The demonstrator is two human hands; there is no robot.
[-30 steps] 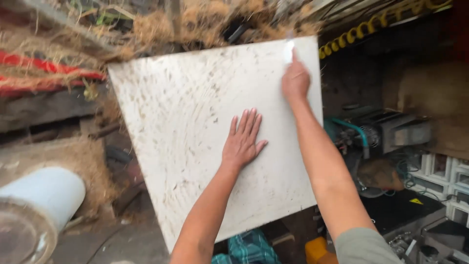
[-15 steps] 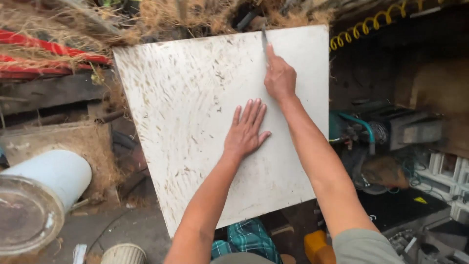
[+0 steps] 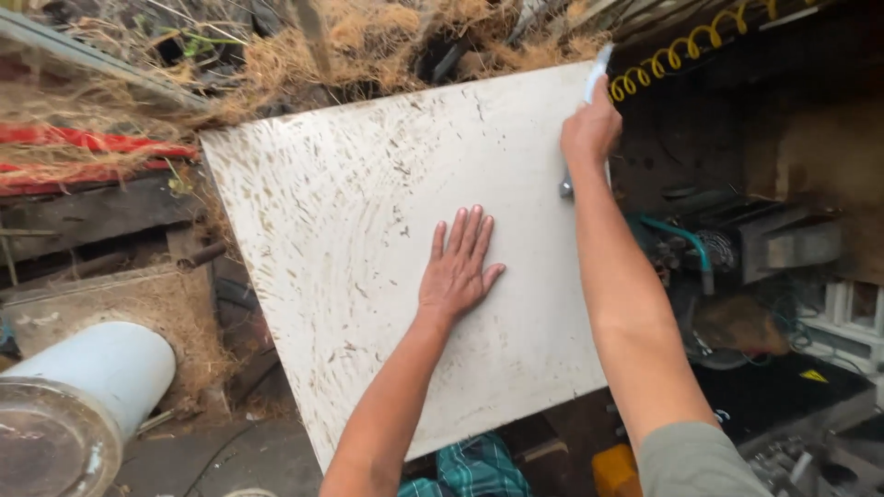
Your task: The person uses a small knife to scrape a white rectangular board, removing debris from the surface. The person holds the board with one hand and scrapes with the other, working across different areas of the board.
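From the head camera, a big white board (image 3: 387, 267) fills the middle of the scene, tilted and smeared with dirt and bits of dry fibre. The left hand (image 3: 458, 267) lies flat on the board's centre, fingers spread, pressing rather than gripping. The right hand (image 3: 589, 129) is at the board's upper right edge, closed around a slim tool (image 3: 595, 78) with a pale blue end poking up past that edge. The two hands are well apart.

The board looks stiff and flat, probably fairly heavy for its size, and its grimy face could be slick; the edges seem the safest places to take hold, one on each side. A sharp knock on a corner might chip it.

Left of the board lies a white pipe (image 3: 97, 368); above it, straw (image 3: 368, 41); to its right, a yellow coiled hose (image 3: 686, 46).
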